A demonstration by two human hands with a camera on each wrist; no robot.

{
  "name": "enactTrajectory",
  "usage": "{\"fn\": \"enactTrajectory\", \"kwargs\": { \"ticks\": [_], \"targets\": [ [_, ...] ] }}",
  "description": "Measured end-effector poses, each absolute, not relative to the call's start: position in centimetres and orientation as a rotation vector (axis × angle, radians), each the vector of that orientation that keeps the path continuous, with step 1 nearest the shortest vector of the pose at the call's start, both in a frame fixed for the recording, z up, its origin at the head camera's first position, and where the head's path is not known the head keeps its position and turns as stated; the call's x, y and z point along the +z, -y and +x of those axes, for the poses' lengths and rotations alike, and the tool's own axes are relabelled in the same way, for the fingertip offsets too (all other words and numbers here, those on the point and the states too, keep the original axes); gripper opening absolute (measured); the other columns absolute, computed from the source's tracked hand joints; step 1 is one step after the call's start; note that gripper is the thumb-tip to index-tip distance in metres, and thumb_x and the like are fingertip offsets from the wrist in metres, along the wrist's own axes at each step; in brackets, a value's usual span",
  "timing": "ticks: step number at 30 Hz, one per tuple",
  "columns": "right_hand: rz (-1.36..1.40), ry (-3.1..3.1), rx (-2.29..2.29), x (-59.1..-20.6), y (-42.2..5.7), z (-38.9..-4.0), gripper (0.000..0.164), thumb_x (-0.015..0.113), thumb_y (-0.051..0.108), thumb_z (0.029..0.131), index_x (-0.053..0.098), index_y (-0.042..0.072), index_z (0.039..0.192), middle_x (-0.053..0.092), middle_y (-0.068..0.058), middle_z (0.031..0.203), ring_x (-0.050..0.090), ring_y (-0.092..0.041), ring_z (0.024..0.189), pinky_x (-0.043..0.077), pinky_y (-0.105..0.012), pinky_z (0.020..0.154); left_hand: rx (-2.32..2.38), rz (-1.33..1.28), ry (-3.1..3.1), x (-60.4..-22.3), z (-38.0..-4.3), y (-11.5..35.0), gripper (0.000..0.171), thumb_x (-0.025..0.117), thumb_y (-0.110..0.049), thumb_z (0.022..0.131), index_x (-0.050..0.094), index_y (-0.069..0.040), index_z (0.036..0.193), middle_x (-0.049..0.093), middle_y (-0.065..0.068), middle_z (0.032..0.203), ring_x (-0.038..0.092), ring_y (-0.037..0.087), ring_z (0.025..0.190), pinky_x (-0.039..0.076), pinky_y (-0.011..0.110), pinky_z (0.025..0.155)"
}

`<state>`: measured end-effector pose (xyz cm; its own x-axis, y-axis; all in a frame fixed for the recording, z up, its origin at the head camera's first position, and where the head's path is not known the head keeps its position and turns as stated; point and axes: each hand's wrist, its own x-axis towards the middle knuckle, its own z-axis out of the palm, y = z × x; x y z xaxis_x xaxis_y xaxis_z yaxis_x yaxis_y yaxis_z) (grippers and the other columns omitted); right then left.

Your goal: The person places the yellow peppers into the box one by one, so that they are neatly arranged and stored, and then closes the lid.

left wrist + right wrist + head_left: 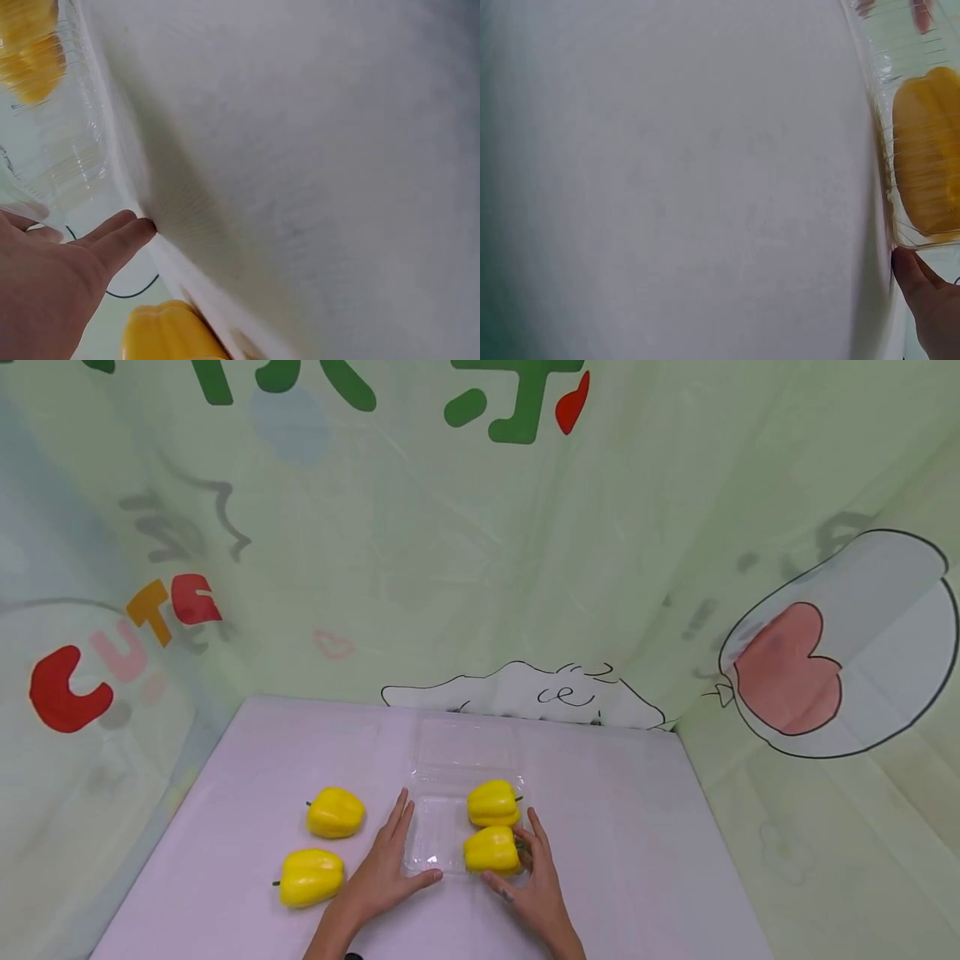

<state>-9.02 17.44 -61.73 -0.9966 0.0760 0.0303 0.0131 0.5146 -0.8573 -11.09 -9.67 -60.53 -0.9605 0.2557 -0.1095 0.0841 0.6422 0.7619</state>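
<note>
A clear plastic clamshell box (438, 835) lies on the table with its lid (465, 743) folded back. Two yellow bell peppers sit in its right half, a rear one (493, 803) and a front one (491, 850), stems to the right. My left hand (382, 872) lies along the box's left side, fingers straight and thumb by the front edge. Round the front right corner is my right hand (536, 885), its thumb by the front edge and its fingers beside the front pepper's stem. In the right wrist view a fingertip (904, 262) is right at the box corner.
Two more yellow bell peppers lie left of the box, one further back (335, 812) and one nearer (311, 877), close to the left forearm. A pale cloth covers the table (622, 827). Printed curtains (480, 568) hang behind it and at both sides.
</note>
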Motion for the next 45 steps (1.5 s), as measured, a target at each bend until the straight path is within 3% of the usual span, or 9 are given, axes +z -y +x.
{"fn": "enactTrajectory", "kwargs": {
  "ticks": [6, 9, 16, 20, 23, 26, 29, 36, 45],
  "targets": [
    [-0.084, 2.657, 1.519, -61.8, -17.5, -9.0, 0.083, 0.093, 0.038, 0.08, 0.054, 0.005, 0.145, 0.02, -0.013, 0.178, 0.047, -0.039, 0.151, 0.052, -0.053, 0.116, 1.121, 0.273, -2.716, -59.3, -10.8, 9.4, 0.118, 0.081, -0.062, 0.085, 0.017, -0.014, 0.171, -0.003, 0.002, 0.182, 0.003, 0.044, 0.167, 0.024, 0.069, 0.13],
    [-0.066, 2.644, 1.512, -61.9, -17.6, -9.1, 0.084, 0.095, 0.037, 0.079, 0.054, 0.005, 0.145, 0.021, -0.013, 0.178, 0.048, -0.04, 0.15, 0.053, -0.052, 0.115, 1.058, 0.297, -2.78, -57.8, -10.4, 9.6, 0.111, 0.081, -0.058, 0.088, 0.021, -0.015, 0.171, 0.007, 0.005, 0.182, 0.001, 0.044, 0.167, 0.025, 0.07, 0.13],
    [-0.047, 2.624, 1.532, -62.2, -17.7, -8.9, 0.084, 0.095, 0.036, 0.078, 0.054, 0.003, 0.144, 0.021, -0.014, 0.178, 0.049, -0.04, 0.149, 0.053, -0.051, 0.114, 0.953, 0.337, -2.922, -53.3, -8.2, 13.2, 0.076, 0.084, -0.033, 0.09, 0.053, -0.014, 0.156, 0.048, 0.008, 0.166, 0.034, 0.044, 0.159, 0.036, 0.064, 0.127],
    [-0.05, 2.62, 1.544, -62.2, -17.7, -9.0, 0.085, 0.096, 0.035, 0.078, 0.054, 0.003, 0.144, 0.021, -0.013, 0.178, 0.052, -0.038, 0.146, 0.054, -0.05, 0.114, 0.953, 0.31, -2.973, -52.2, -7.5, 16.1, 0.059, 0.087, -0.019, 0.085, 0.066, -0.013, 0.14, 0.061, 0.01, 0.151, 0.049, 0.044, 0.147, 0.03, 0.079, 0.121],
    [-0.056, 2.622, 1.545, -62.1, -17.5, -9.0, 0.084, 0.095, 0.035, 0.078, 0.054, 0.003, 0.145, 0.021, -0.013, 0.178, 0.054, -0.037, 0.143, 0.054, -0.05, 0.114, 1.017, 0.26, -2.936, -52.3, -7.1, 18.4, 0.056, 0.088, -0.017, 0.083, 0.068, -0.016, 0.135, 0.063, 0.01, 0.146, 0.052, 0.041, 0.142, 0.026, 0.085, 0.118],
    [-0.062, 2.627, 1.548, -62.0, -17.4, -9.0, 0.084, 0.095, 0.035, 0.079, 0.053, 0.003, 0.145, 0.02, -0.013, 0.178, 0.054, -0.036, 0.143, 0.054, -0.051, 0.114, 1.084, 0.183, -2.87, -52.9, -6.5, 20.4, 0.055, 0.088, -0.022, 0.085, 0.068, -0.018, 0.136, 0.062, 0.008, 0.147, 0.051, 0.039, 0.14, 0.035, 0.076, 0.118],
    [-0.062, 2.623, 1.552, -61.9, -17.3, -8.9, 0.084, 0.095, 0.035, 0.079, 0.053, 0.003, 0.145, 0.021, -0.013, 0.178, 0.054, -0.037, 0.143, 0.053, -0.052, 0.114, 1.08, 0.131, -2.849, -53.7, -6.0, 22.0, 0.057, 0.088, -0.027, 0.086, 0.066, -0.017, 0.138, 0.06, 0.009, 0.148, 0.05, 0.038, 0.138, 0.048, 0.068, 0.111],
    [-0.047, 2.612, 1.561, -61.8, -17.1, -8.9, 0.084, 0.095, 0.033, 0.079, 0.053, 0.003, 0.146, 0.02, -0.014, 0.178, 0.053, -0.038, 0.145, 0.053, -0.051, 0.114, 1.21, 0.017, -2.719, -56.2, -5.9, 24.4, 0.064, 0.084, -0.032, 0.091, 0.059, -0.014, 0.147, 0.054, 0.015, 0.157, 0.045, 0.046, 0.146, 0.039, 0.077, 0.114],
    [-0.07, 2.611, 1.583, -61.7, -17.2, -8.8, 0.085, 0.095, 0.032, 0.079, 0.052, 0.003, 0.147, 0.019, -0.013, 0.178, 0.052, -0.038, 0.146, 0.052, -0.052, 0.115, 1.338, -0.184, -2.477, -58.5, -6.6, 24.9, 0.075, 0.082, -0.035, 0.092, 0.047, -0.013, 0.155, 0.049, 0.016, 0.161, 0.045, 0.042, 0.147, 0.053, 0.06, 0.11]
  ]
}}
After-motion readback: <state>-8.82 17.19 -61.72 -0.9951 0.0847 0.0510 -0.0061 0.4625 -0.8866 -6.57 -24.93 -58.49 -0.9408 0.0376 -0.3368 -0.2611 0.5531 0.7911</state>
